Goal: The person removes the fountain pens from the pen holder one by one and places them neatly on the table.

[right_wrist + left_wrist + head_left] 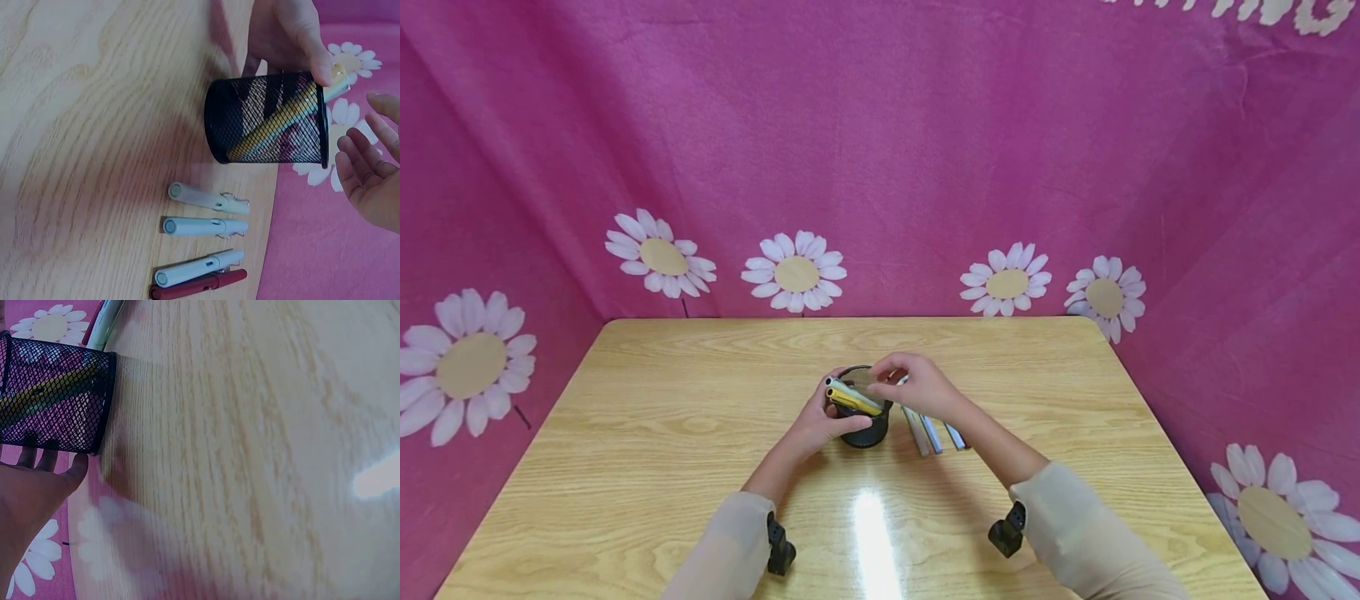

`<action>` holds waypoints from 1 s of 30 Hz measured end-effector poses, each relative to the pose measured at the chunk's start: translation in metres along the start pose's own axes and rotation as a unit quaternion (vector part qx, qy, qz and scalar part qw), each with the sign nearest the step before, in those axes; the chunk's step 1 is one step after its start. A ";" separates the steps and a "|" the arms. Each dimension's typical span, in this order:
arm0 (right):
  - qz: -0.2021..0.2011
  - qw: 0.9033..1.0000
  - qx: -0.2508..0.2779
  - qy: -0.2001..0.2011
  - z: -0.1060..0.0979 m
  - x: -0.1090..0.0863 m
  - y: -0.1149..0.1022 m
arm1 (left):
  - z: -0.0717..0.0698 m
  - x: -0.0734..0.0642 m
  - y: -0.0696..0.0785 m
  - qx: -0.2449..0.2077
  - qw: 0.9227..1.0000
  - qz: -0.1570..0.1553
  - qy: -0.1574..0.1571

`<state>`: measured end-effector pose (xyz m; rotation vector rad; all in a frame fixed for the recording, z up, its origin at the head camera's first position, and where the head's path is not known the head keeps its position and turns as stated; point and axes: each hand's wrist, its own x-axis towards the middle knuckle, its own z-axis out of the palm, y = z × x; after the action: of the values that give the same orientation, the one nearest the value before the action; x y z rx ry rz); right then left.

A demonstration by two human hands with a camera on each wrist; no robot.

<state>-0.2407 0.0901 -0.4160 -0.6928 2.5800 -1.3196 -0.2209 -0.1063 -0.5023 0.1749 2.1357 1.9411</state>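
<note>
A black mesh pen cup (865,435) stands on the table, gripped by my left hand (814,423). In the right wrist view, that hand's thumb lies over the rim and its fingers go round the side. Inside the cup lean a yellow pen (855,403) and a pale green pen (850,391), side by side. My right hand (919,387) hovers just over the cup's mouth with loosely bent fingers. Nothing shows between them in the right wrist view.
Right of the cup, several capped pens lie in a row: a cream pen (203,198), a light blue pen (200,226), a whitish pen (195,269) and a red pen (203,285). A pink cloth (895,167) with daisies hangs behind the wooden table (700,400).
</note>
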 end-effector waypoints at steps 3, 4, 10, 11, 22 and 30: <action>-0.009 1.000 -0.001 -0.013 0.005 0.000 -0.002 | 0.000 0.000 0.000 0.003 1.000 -0.001 -0.001; -0.009 1.000 -0.001 -0.018 0.006 0.001 -0.002 | 0.000 0.000 0.000 0.000 1.000 0.000 -0.003; -0.007 0.999 -0.001 -0.034 0.014 0.005 -0.003 | 0.000 0.002 0.001 -0.017 1.000 0.005 -0.012; -0.006 0.999 0.000 -0.036 0.015 0.006 -0.003 | 0.000 0.002 0.001 -0.019 1.000 0.005 -0.013; -0.010 0.998 0.014 -0.064 0.026 0.013 -0.003 | 0.000 0.001 0.003 -0.026 0.999 0.008 -0.026; -0.005 0.998 0.001 -0.069 0.032 0.016 -0.004 | 0.000 0.001 0.004 -0.014 0.999 0.002 -0.030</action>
<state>-0.2429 0.0574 -0.4309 -0.7691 2.4688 -1.2311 -0.2224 -0.1055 -0.4989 0.2286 2.0694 1.9421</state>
